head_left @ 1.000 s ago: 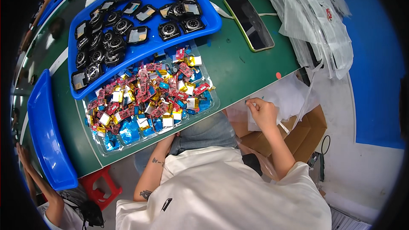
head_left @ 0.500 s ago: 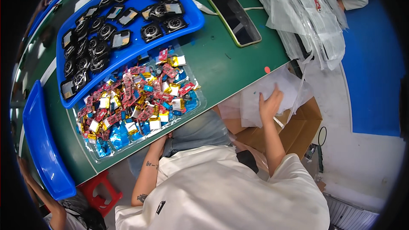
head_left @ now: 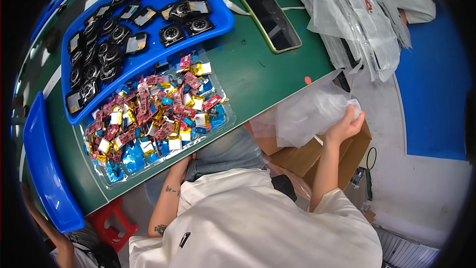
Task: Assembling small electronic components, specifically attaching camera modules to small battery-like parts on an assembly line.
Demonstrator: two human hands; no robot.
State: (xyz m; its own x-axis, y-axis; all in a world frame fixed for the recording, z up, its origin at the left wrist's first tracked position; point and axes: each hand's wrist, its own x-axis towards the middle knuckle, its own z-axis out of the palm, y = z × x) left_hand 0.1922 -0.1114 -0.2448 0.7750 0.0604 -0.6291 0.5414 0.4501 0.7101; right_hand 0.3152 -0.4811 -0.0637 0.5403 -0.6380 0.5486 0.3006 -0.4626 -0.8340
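My right hand (head_left: 346, 126) is closed on the edge of a thin translucent plastic bag (head_left: 310, 116), beyond the table's near edge. The bag spreads leftward from my fingers above an open cardboard box (head_left: 342, 161). Low in my lap, my left hand (head_left: 191, 158) is mostly hidden under the table edge, so its fingers do not show. Nearest to it on the table is a clear plastic tray (head_left: 229, 119) heaped with small red circuit boards with batteries (head_left: 163, 106). Behind that, a blue tray (head_left: 225, 22) carries black watch casings (head_left: 119, 34), several with screens facing up.
A phone in a green case (head_left: 270, 20) lies on the green table (head_left: 258, 79). White plastic sheets (head_left: 347, 25) hang over the far right corner. An empty blue tray (head_left: 49, 168) stands at the left, near a red stool (head_left: 116, 226). Other people's arms show at the edges.
My right hand has moved right and closed on the plastic bag, pulling its edge up and to the right. The fingers were loosely spread over it before. My left arm stays about the same.
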